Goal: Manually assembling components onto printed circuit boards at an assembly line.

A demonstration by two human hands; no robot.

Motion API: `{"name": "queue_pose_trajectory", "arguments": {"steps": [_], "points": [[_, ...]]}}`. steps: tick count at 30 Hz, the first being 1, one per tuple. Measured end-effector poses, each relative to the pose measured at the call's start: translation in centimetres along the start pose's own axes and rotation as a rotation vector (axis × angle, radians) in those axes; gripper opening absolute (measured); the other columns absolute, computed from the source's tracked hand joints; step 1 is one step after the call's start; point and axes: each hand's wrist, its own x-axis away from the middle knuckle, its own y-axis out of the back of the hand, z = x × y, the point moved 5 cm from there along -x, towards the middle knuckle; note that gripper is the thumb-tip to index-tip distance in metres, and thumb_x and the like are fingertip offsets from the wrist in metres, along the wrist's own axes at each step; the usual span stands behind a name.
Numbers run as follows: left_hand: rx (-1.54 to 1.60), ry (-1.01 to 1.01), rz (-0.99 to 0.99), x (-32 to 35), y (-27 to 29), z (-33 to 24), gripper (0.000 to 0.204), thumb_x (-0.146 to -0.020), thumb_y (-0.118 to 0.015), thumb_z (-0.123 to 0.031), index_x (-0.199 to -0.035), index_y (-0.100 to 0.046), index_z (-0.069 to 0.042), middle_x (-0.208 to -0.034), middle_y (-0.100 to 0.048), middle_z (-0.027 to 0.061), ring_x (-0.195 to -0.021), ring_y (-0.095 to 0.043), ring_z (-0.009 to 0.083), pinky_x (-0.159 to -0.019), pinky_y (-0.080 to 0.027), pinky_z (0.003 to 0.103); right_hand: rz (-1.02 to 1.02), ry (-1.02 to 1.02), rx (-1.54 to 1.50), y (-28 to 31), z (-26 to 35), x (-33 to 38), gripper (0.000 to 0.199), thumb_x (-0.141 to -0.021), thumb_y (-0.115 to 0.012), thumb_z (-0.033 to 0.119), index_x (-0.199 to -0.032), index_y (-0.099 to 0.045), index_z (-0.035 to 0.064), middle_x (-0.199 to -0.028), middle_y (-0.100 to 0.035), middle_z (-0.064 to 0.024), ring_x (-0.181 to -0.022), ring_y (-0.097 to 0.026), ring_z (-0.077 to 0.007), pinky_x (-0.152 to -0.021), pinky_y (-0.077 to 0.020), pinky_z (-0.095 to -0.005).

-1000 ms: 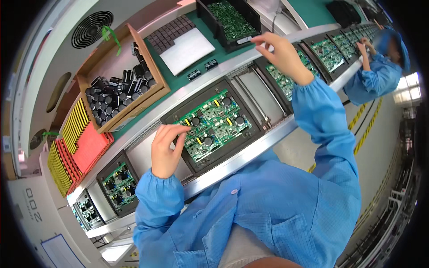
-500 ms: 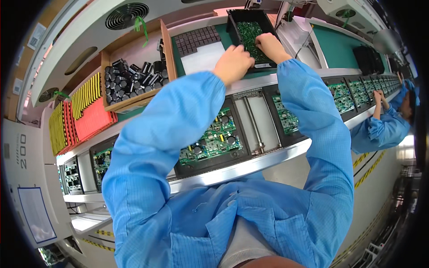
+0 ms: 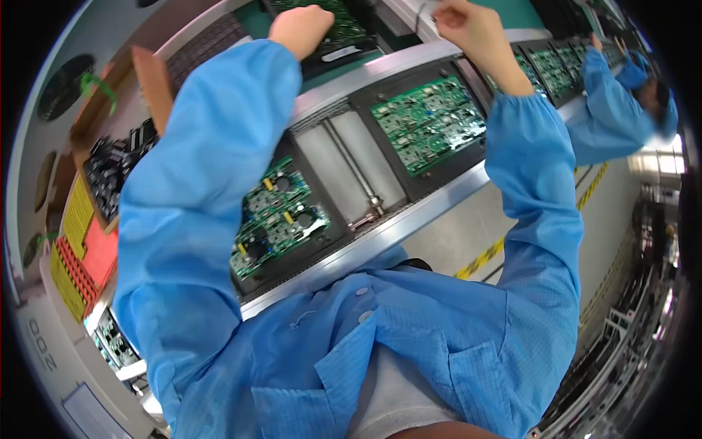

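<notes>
My left hand (image 3: 303, 31) is closed over the left side of a black bin (image 3: 329, 64). Small green parts (image 3: 349, 25) fill that bin; whatever the left fingers hold, if anything, is hidden. To the right of the bin, my right hand (image 3: 474, 31) is raised with its fingers curled into a pinch; anything in it is too small to name. Below it, a green circuit board (image 3: 431, 124) sits in a black carrier on the conveyor line. Another populated circuit board (image 3: 281, 216) lies under my left forearm, partly covered by the sleeve.
Between the two carriers a metal rod (image 3: 351, 161) crosses the conveyor, whose front rail (image 3: 439, 203) runs along my body. A cardboard box (image 3: 153, 88) with black cylindrical parts stands left, near red and yellow strips (image 3: 99, 256). A co-worker (image 3: 621, 110) works at right.
The view has turned, so the bench has shifted left and up in it. My right hand has left the bin and moved to the right. The left hand stays by the bin.
</notes>
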Motion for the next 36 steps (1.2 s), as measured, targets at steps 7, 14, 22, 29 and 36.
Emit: {"name": "queue_pose_trajectory", "arguments": {"steps": [7,14,22,29,36], "points": [[0.262,-0.073,0.043,-0.5,-2.6,3.1,0.012,-0.085,-0.063,-0.006,-0.092,-0.071,-0.001,-0.087,-0.07,0.0172,-0.086,-0.071,0.0332,-0.074,-0.056,0.041,0.22,-0.366,-0.049,2.0,-7.3,15.1,0.012,-0.09,-0.071,0.001,-0.102,-0.073,0.0014,-0.095,-0.071,-0.0039,-0.082,-0.068,-0.0118,-0.074,-0.0538,-0.024],[0.128,-0.054,0.089,-1.3,1.9,0.2,0.015,-0.079,-0.066,-0.006,-0.089,-0.077,-0.003,-0.087,-0.071,0.0202,-0.088,-0.071,0.0357,-0.08,-0.056,0.043,0.076,-0.448,-0.023,0.4,-8.4,20.8,0.019,-0.087,-0.074,0.003,-0.105,-0.078,0.007,-0.087,-0.07,-0.0023,-0.073,-0.06,-0.0102,-0.066,-0.0483,-0.025],[0.204,-0.059,0.028,-2.2,5.9,-2.2,0.014,-0.076,-0.073,-0.006,-0.089,-0.075,0.001,-0.087,-0.072,0.0189,-0.084,-0.07,0.0354,-0.079,-0.055,0.041,-0.06,-0.481,0.122,-0.8,-8.3,20.6,0.021,-0.084,-0.078,0.008,-0.104,-0.075,0.0095,-0.083,-0.074,-0.0004,-0.071,-0.058,-0.0102,-0.066,-0.0497,-0.026],[0.469,-0.092,-0.029,-2.6,9.8,-8.4,0.014,-0.073,-0.077,0.0,-0.087,-0.074,0.0,-0.084,-0.071,0.0147,-0.076,-0.069,0.0328,-0.072,-0.056,0.037,-0.102,-0.466,0.129,-1.2,-8.4,21.1,0.021,-0.083,-0.079,0.008,-0.103,-0.075,0.0097,-0.083,-0.074,0.0002,-0.072,-0.061,-0.01,-0.067,-0.0505,-0.0257],[0.749,-0.361,-0.014,1.5,3.4,-16.4,0.012,-0.087,-0.067,-0.016,-0.097,-0.074,-0.012,-0.093,-0.068,0.0069,-0.091,-0.066,0.03,-0.078,-0.055,0.041,-0.111,-0.466,0.209,-1.4,-7.7,20.6,0.018,-0.082,-0.08,0.014,-0.099,-0.076,0.0143,-0.08,-0.074,0.0016,-0.071,-0.068,-0.014,-0.066,-0.0503,-0.0277]]}}
